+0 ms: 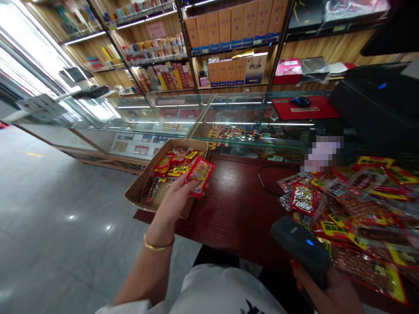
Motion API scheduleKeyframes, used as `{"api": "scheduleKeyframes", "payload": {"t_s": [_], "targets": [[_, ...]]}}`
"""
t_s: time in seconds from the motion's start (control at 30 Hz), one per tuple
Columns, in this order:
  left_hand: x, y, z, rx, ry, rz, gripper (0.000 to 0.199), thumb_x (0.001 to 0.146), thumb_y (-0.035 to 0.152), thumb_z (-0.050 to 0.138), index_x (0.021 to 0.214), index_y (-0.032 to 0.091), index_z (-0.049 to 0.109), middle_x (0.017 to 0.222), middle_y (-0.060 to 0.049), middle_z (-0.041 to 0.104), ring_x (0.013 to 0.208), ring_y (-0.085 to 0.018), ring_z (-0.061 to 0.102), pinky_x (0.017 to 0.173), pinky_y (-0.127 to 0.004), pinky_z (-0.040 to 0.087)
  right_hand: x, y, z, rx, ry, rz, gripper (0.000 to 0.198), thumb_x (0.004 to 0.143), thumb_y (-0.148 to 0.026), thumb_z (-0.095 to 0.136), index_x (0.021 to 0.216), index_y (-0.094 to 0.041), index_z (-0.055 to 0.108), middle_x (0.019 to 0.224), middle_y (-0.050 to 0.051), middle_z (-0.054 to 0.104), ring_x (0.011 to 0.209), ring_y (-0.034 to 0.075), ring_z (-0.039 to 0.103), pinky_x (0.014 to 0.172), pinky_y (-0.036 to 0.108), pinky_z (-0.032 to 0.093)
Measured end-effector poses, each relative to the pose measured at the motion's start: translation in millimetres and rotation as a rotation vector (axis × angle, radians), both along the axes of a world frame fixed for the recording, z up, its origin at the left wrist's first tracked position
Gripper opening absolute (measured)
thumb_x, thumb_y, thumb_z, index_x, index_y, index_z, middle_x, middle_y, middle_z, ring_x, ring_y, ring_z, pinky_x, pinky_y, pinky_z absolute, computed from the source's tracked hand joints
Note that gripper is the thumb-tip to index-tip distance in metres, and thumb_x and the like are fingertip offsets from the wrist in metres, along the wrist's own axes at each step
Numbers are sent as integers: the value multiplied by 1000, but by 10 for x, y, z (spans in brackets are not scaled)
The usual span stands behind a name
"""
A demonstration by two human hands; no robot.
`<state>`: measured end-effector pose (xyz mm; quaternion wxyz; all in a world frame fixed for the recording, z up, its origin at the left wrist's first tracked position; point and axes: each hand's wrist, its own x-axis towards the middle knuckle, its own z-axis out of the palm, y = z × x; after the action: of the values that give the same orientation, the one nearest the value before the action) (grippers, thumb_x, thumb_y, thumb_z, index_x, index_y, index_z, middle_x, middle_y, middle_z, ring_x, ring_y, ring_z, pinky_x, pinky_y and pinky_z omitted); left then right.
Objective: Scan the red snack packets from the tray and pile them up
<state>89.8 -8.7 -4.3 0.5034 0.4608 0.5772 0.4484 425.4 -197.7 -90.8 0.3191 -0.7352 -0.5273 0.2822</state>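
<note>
My left hand (175, 198) holds a small red and yellow snack packet (199, 175) just over the near right corner of a cardboard box (139, 192) that has several similar packets lying in it. A gold bangle sits on that wrist. My right hand (327, 290) grips a dark handheld barcode scanner (299, 246) with a blue light, low at the right. The scanner's head sits beside a heap of red snack packets (360, 205) spread on the dark red wooden counter (235, 205).
A black cable (262, 181) curls on the counter. Glass display cases (229, 117) run behind it, with a red mat and a dark mouse (300, 101) on top. Shelves of boxed goods (229, 26) line the wall. A dark monitor (379, 100) stands at the right. Grey tiled floor lies to the left.
</note>
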Motion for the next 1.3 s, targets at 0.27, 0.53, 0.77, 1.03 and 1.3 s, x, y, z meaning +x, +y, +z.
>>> {"api": "scheduleKeyframes", "payload": {"t_s": [0.27,0.53,0.77,1.03,1.3], "targets": [[1071,-259,-704,-228,-659,-90,37,74,23,78,110,19,71,108,-6,75,91,-20,72,81,-33,58,-359,95,361,-21,121,-1,35,85,-54,63,61,-28,61,54,-1,64,53,22,59,68,31,51],[1126,-291,-842,-191,-656,-37,35,75,19,78,109,19,68,105,-6,74,101,-22,70,99,-46,54,-306,42,312,-30,90,-15,41,87,-59,61,59,-29,57,51,0,64,50,23,60,67,33,49],[1120,-311,-771,-178,-652,-70,33,75,19,77,107,19,70,107,-6,74,100,-23,71,96,-45,56,-276,53,296,-35,76,-6,39,88,-58,60,62,-29,58,53,0,64,53,23,61,71,34,51],[1293,-355,-871,-319,-595,-160,37,80,26,74,116,19,69,118,-9,74,100,-24,73,86,-36,58,-241,55,287,18,107,-12,31,92,-51,59,80,-24,69,53,0,67,50,21,64,59,30,51],[2468,-125,-707,-418,-587,-555,30,80,17,69,110,18,68,109,-10,75,86,-20,73,69,-29,58,31,-312,120,79,96,-277,41,91,-55,57,67,-23,62,51,1,65,47,20,62,52,28,50]]}}
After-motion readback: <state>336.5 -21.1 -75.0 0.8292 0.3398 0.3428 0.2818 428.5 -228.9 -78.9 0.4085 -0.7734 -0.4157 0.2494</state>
